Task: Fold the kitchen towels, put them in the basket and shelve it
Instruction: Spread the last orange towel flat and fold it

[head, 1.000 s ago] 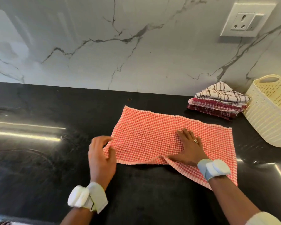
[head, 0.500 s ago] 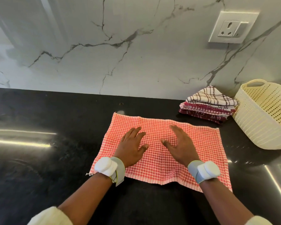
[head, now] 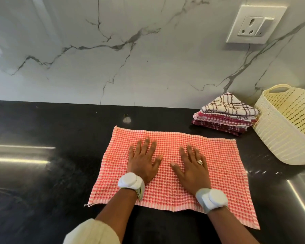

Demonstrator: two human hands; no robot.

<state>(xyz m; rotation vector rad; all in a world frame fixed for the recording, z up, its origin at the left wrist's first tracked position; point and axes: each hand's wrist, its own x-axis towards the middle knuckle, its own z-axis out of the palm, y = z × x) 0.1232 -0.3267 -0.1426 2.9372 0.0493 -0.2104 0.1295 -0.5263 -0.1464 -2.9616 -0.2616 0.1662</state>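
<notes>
An orange-red checked kitchen towel (head: 220, 166) lies spread flat on the black counter (head: 51, 173), folded once, with a lower layer sticking out at its near right corner. My left hand (head: 143, 161) presses flat on the towel's left half, fingers straight. My right hand (head: 192, 166), with a ring on it, presses flat on the middle, fingers spread. A stack of folded towels (head: 225, 115), a white one with brown lines on top and maroon ones below, sits at the back right. A cream perforated basket (head: 278, 136) leans right beside that stack.
A marble wall with a white socket plate (head: 255, 24) rises behind the counter. A steel sink edge (head: 303, 191) shows at the right. Bright light streaks reflect on the counter at the left.
A second ago my left hand held the towel's left edge and my right pressed a fold. Both hands now lie flat on the towel, which is smoothed out.
</notes>
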